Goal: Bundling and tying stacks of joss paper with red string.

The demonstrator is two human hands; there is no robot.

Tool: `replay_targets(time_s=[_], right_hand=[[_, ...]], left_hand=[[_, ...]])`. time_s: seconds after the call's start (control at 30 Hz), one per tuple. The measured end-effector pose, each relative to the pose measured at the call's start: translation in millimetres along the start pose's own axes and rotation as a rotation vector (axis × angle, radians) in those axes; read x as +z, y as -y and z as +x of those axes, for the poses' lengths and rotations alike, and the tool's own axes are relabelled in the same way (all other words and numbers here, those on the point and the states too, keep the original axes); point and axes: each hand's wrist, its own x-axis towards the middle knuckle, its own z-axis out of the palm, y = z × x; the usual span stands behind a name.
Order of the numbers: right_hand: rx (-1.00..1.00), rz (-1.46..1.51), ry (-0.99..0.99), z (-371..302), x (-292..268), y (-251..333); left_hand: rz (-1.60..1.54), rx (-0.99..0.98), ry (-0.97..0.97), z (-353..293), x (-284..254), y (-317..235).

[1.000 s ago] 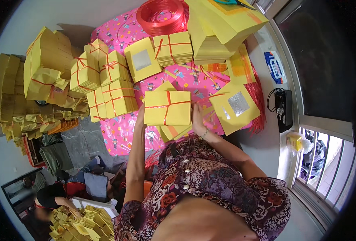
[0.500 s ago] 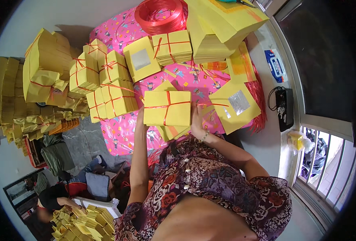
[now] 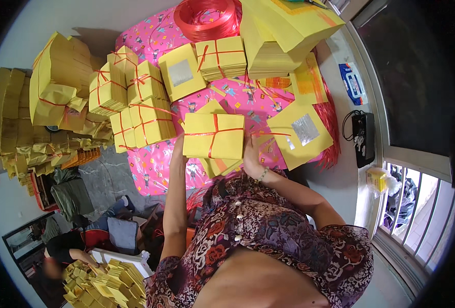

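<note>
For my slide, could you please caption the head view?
Two hands hold a red-tied yellow bundle over a pink patterned cover.

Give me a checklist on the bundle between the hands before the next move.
1. Left hand on left side of yellow bundle: ok.
2. Right hand on its right side: ok.
3. Red strap crossed over its top: ok.
4. Strap on the underside: cannot tell, hidden.
5. Red strand beside the right hand tucked away: not ok, sticks out rightward.
6. Pink table cover clear beneath: not ok, yellow papers lie there.

Both hands hold a red-tied yellow bundle.
</note>
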Motion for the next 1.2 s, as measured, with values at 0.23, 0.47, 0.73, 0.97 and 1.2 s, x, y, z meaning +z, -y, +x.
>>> replay_targets(time_s=[0.23, 0.47, 0.73, 0.97, 1.2], right_hand=[[-0.216, -0.042, 0.086, 7.2, 2.9, -15.3], [-0.148, -0.179, 0.043, 8.7, -29.0, 19.4], [-0.6, -0.216, 0.059, -19.4, -40.7, 65.1], [-0.616, -0.229, 0.103, -38.2, -41.1, 67.9], [-0.319, -0.007, 0.037, -30.5, -50.6, 63.0]], left_hand=[[-0.122, -0.048, 0.025, 6.7, -7.2, 9.0], [0.07, 0.09, -0.03, 9.7, -11.8, 0.6], [-0.162, 0.359, -0.184, -32.0, -12.2, -64.0], [-0.078, 0.515, -0.177, -32.1, -13.3, -85.2], [-0.079, 0.532, -0.257, -38.1, -7.8, -86.5]])
